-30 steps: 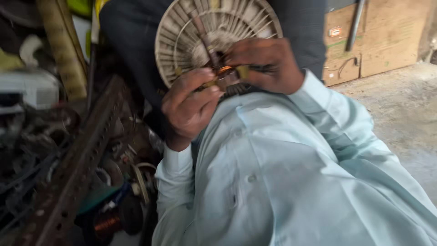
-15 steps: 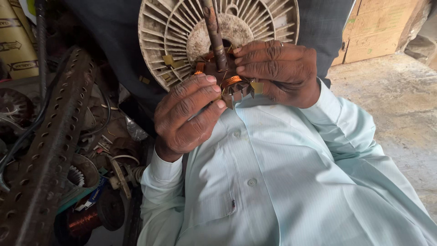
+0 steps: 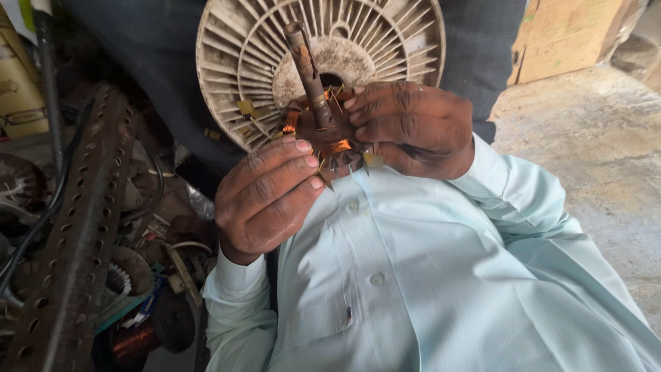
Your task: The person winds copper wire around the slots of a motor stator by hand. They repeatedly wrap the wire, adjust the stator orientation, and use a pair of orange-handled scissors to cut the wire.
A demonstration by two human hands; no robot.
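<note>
My left hand [image 3: 272,196] and my right hand [image 3: 413,127] both grip a small motor armature [image 3: 330,141] with copper windings and a rusty shaft [image 3: 308,69] that points up and away from me. Left fingertips press the windings from the left; right fingers wrap it from the right. Behind the armature stands a round cream-coloured ribbed fan disc [image 3: 323,55], dusty at its centre, leaning against a dark cloth. My pale green shirt sleeves fill the lower frame.
A rusty perforated metal bar [image 3: 76,234] runs down the left side over a heap of motor parts, coils and cables [image 3: 131,303]. A wooden crate [image 3: 564,34] stands at the upper right on a bare concrete floor [image 3: 599,158].
The view has swung and moved closer, so the armature and fan disc sit lower and larger. Both hands stay closed on the armature, with fingers shifted slightly over the windings.
</note>
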